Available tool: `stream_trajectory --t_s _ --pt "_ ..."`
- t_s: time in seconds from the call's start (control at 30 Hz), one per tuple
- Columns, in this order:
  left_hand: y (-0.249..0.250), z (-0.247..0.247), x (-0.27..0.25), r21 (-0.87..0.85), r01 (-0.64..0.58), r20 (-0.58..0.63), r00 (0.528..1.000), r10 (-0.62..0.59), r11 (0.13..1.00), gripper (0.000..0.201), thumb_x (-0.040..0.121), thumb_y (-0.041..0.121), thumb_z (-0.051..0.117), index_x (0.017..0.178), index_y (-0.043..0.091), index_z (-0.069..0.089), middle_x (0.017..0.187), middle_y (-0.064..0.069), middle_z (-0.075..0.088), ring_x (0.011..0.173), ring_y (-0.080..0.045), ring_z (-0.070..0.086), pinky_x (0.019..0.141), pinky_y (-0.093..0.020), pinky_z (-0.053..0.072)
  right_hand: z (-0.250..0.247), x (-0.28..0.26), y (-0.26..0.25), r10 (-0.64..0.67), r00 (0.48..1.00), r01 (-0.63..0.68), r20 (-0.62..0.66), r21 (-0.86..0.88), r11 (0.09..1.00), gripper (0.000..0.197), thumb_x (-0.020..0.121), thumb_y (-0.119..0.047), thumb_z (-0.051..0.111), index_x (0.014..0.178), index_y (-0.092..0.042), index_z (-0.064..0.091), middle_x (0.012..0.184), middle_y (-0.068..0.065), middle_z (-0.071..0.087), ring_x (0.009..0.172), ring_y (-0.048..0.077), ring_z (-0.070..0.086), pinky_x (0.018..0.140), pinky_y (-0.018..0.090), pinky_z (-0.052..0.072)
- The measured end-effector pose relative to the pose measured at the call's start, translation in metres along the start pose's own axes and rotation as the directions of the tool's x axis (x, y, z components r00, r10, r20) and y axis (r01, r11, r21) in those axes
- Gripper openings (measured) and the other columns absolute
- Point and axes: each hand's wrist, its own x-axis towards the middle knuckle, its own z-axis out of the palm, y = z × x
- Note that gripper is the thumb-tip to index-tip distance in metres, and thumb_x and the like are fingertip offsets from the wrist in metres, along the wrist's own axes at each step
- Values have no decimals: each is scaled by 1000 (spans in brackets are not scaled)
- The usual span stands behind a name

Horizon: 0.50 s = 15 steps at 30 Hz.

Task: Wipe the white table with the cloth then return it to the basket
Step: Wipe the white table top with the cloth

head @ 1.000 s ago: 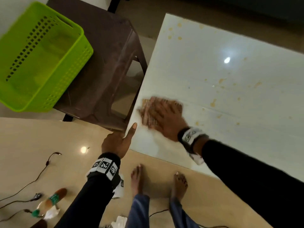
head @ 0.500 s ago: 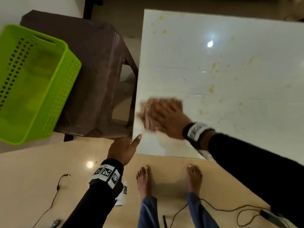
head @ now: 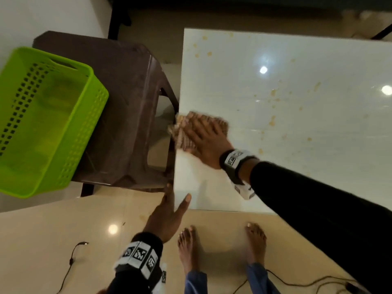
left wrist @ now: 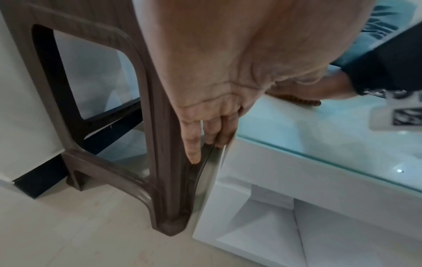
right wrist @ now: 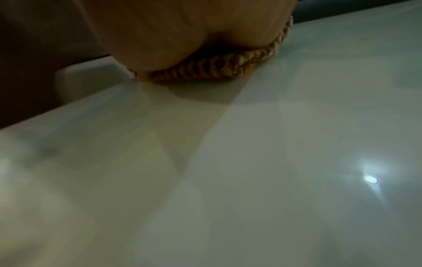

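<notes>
On the white table (head: 307, 145), my right hand (head: 203, 136) lies flat on a brown knitted cloth (head: 181, 126) at the left edge, and a bit of cloth hangs over that edge. In the right wrist view the palm (right wrist: 171, 36) covers the cloth (right wrist: 205, 72) on the glossy top (right wrist: 251, 162). My left hand (head: 169, 209) rests at the table's near-left corner, thumb on top. Its straight fingers (left wrist: 194, 144) run down the side of the table (left wrist: 319, 140). The green basket (head: 93, 85) stands empty on the brown stool (head: 131, 98) to the left.
Yellow-orange stains (head: 272, 122) dot the table's middle and far left corner. The stool's leg (left wrist: 157, 144) stands almost against the table's side. My bare feet (head: 188, 245) are at the near edge, and cables (head: 72, 259) trail on the tiled floor.
My right hand has slid the cloth along the left edge away from me, so it now overhangs that edge. My left hand has stayed at the near-left corner.
</notes>
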Motion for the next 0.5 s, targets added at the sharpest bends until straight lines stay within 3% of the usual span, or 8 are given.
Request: stream_trajectory --t_s 0.07,0.17,0.23,0.27,0.33,0.37,0.43,0.5 --pt "-2 3 -3 -46 -18 -12 1000 18 999 80 91 80 30 158 49 2 151 6 55 131 -25 58 107 -33 41 -16 32 24 146 989 -145 -23 49 988 75 103 -60 19 166 -24 3 174 13 -2 160 37 -1 125 62 9" --pt "-3 7 -2 -51 -5 -33 999 4 999 76 92 78 27 158 49 4 141 -1 64 118 -26 65 99 -34 43 -22 53 20 281 959 -277 -44 80 957 75 103 -61 17 166 -25 -1 173 14 -6 160 37 -4 126 62 3" --pt "-3 6 -2 -66 8 -43 999 -11 998 75 91 78 27 158 49 9 129 -6 71 108 -28 68 92 -34 43 -15 37 3 190 981 -189 -49 28 982 74 104 -59 22 166 -25 -1 173 17 -4 159 40 -4 126 64 2" --pt "-3 6 0 -67 3 -41 999 -5 998 75 91 78 28 158 48 12 127 -5 71 109 -28 67 91 -34 43 -8 23 -2 63 998 -63 -17 -26 998 74 105 -59 24 166 -26 -1 173 17 -2 159 41 -4 126 64 1" --pt "-2 0 -1 -51 -20 -29 999 18 998 71 93 75 32 158 47 19 135 3 68 121 -25 63 95 -33 43 4 3 2 -170 984 174 52 -88 981 72 105 -62 23 165 -30 -1 173 16 0 159 40 -1 126 63 1" --pt "4 0 2 -30 -50 -37 998 49 998 70 94 75 33 157 47 24 140 8 64 126 -21 60 99 -33 44 -1 5 15 -205 975 213 85 -107 971 71 105 -63 22 165 -32 -1 173 14 0 159 39 0 126 63 2" --pt "4 -8 4 101 -104 -43 993 109 989 70 92 78 27 152 44 37 144 12 60 128 -17 59 104 -35 46 -11 25 30 -151 987 156 56 -97 983 70 105 -63 23 165 -34 -1 174 12 -1 160 37 0 127 61 1" --pt "8 -13 10 254 -122 -62 988 143 959 78 89 79 18 151 38 41 145 8 59 127 -18 59 104 -37 48 -25 50 52 -1 1000 3 31 -52 999 71 105 -61 27 165 -34 -1 174 11 -5 160 36 -2 126 61 0"
